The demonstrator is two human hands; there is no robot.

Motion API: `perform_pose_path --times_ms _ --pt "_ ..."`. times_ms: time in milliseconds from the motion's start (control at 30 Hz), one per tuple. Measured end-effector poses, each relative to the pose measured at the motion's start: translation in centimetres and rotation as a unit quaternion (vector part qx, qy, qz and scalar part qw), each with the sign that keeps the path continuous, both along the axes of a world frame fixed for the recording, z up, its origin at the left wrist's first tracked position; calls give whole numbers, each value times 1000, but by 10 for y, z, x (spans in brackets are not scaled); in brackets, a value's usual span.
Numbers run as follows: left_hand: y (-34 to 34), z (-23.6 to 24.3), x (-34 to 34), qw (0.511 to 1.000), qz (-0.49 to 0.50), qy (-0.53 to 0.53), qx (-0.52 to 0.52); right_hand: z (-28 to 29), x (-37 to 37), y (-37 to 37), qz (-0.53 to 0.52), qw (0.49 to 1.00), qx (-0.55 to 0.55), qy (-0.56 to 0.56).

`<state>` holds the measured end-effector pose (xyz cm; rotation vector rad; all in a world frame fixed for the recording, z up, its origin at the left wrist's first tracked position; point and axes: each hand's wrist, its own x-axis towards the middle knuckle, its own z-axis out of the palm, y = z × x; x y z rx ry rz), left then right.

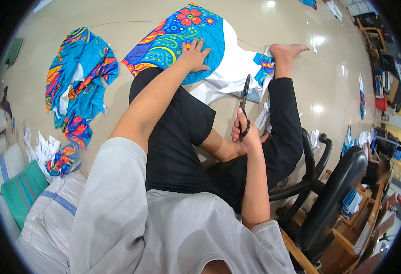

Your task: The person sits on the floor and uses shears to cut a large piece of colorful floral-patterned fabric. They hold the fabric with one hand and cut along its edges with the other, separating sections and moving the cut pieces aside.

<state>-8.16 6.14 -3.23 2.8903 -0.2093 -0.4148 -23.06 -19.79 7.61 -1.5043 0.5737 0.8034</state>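
Note:
A brightly printed cloth (164,45) in blue, red and orange lies spread on the floor in front of me, its white unprinted part (237,61) reaching to the right. My left hand (194,55) rests flat on the printed part with the fingers spread. In my right hand (247,129) is a pair of black scissors (244,96), held by the handles with the blades pointing away from me. The blades look closed, and their tips come up beside the white part of the cloth. My folded legs are on the near side of the cloth.
A crumpled pile of printed cloth (79,77) lies at left. White scraps (46,148) sit near stuffed sacks (54,214) at lower left. A black chair (333,201) stands close on my right. Beyond it are wooden furniture (360,219) and a person (377,172).

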Motion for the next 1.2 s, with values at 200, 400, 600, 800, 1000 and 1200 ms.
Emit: perform_pose_path --times_ms 200,400,600,800,1000,1200 --pt "-2 -5 12 998 58 37 12 -25 -4 -1 -32 994 47 97" --pt "-16 1 12 994 71 83 11 -44 -22 -21 -118 986 53 102" --pt "-33 8 5 992 58 108 44 -29 -29 -22 -63 993 -74 65" --pt "-26 12 6 979 119 154 60 3 -46 -3 20 995 -95 37" --pt "-15 16 14 972 154 167 63 16 -3 -2 66 997 -27 35" --pt "-12 13 16 973 161 159 55 14 14 -16 196 966 -155 69"
